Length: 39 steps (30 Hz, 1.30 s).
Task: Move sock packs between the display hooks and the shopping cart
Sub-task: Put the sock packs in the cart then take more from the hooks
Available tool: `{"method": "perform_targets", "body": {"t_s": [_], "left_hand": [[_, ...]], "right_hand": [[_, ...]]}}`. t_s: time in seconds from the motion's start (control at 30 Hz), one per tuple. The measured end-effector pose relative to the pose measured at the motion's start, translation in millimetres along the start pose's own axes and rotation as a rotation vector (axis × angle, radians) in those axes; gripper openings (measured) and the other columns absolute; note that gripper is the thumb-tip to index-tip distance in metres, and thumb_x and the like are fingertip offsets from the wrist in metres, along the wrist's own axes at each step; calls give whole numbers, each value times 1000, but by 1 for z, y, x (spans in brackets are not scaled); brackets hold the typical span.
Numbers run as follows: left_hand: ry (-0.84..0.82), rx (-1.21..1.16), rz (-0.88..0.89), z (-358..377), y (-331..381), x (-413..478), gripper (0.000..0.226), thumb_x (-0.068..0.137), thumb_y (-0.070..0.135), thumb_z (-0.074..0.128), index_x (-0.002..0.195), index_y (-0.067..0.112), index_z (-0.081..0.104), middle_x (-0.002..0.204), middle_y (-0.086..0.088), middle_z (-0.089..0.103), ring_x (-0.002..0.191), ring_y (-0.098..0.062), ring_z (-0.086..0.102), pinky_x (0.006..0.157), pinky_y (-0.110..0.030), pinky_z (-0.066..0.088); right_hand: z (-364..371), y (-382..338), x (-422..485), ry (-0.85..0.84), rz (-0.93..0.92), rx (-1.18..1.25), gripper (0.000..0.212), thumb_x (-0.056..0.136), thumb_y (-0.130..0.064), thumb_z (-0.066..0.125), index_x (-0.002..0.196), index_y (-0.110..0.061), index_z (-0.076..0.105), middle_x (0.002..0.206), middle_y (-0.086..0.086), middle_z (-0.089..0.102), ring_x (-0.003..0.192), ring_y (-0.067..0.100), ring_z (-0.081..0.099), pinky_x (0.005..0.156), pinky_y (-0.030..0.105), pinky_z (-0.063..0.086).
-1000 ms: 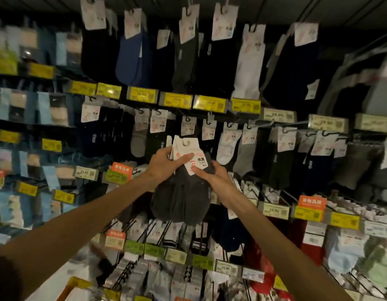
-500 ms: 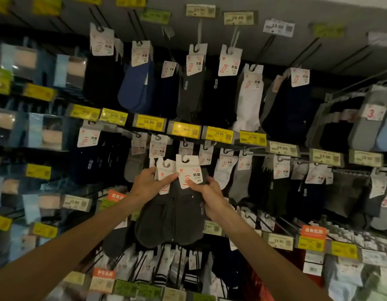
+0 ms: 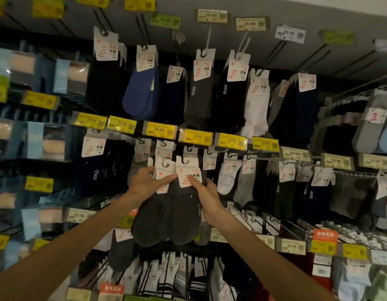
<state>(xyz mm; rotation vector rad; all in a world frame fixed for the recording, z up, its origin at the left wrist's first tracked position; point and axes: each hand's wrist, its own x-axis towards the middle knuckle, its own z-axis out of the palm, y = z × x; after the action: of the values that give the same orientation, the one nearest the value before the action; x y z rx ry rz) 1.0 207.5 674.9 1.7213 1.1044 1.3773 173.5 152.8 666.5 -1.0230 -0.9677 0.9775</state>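
In the centre of the frame the dark grey sock packs (image 3: 177, 216) have risen over the last second, and their white cards have fanned apart. The left hand (image 3: 144, 184) pinches the left card and the right hand (image 3: 206, 195) pinches the right one, thumb on its front. The card holes now sit just below the hooks (image 3: 210, 151) under the yellow price tags (image 3: 196, 135) (the cart is out of view), so hanging looks close.

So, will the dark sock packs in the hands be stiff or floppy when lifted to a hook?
Probably floppy: the dark sock packs hang limp below their card headers. Likely light, since the left hand and right hand pinch only the cards.
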Motion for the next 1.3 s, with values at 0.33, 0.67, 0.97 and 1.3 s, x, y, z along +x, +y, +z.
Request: {"method": "perform_targets", "body": {"t_s": [0.33,0.67,0.97,1.3], "left_hand": [[-55,-74,16,-5,15,12,36,69,31,88,100,24,71,94,4,73,89,-9,68,73,-23,54],[7,-95,-10,-14,17,22,37,68,29,88,100,25,70,96,2,72,87,-8,67,69,-20,52],[54,13,7,-16,14,24,48,66,33,89,108,19,70,101,0,72,89,-11,67,73,-24,55],[105,170,22,-30,-6,28,44,68,47,86,105,27,72,103,2,75,96,-17,69,86,-44,58]], "right_hand": [[8,-24,23,92,-179,75,32,88,-21,71,118,-17,62,110,6,72,104,24,68,96,49,52],[22,-32,41,181,-239,38,22,91,-19,68,111,-17,59,102,1,69,97,17,66,95,43,53],[20,-22,71,209,-93,-35,33,86,-27,69,116,-16,58,112,8,67,106,27,62,99,48,49],[11,-18,106,157,75,-203,76,82,-48,69,143,-14,39,140,11,51,123,34,52,106,50,43]]}}
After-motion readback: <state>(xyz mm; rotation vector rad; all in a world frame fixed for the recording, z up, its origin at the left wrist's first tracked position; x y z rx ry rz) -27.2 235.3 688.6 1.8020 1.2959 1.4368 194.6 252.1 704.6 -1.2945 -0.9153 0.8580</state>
